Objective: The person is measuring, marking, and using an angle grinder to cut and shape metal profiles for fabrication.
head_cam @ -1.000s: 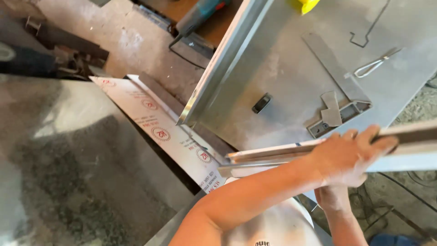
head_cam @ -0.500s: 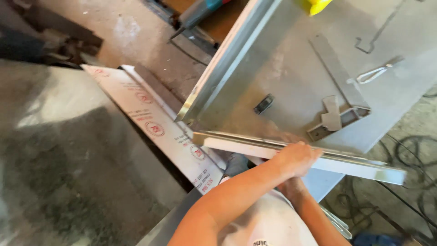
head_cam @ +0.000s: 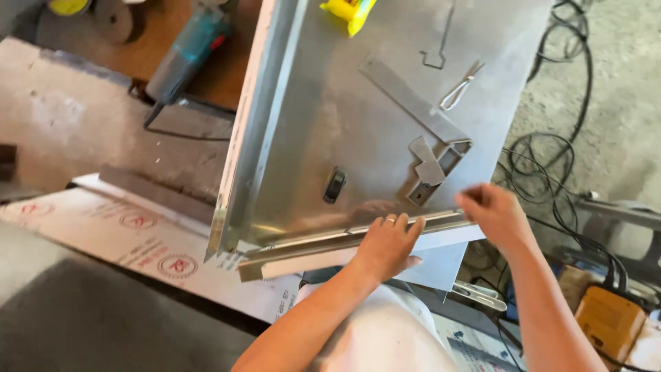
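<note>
Left hand (head_cam: 387, 244) pressed flat on metal strip (head_cam: 358, 241) along worktop (head_cam: 310, 124) near edge. Right hand (head_cam: 492, 213) loosely open at strip's right end, long axis running between both.

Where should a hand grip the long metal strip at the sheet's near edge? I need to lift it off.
Probably mid-length, from the near side: the metal strip lies flat along the sheet edge, its near side overhanging and free. The left hand already presses there.
</note>
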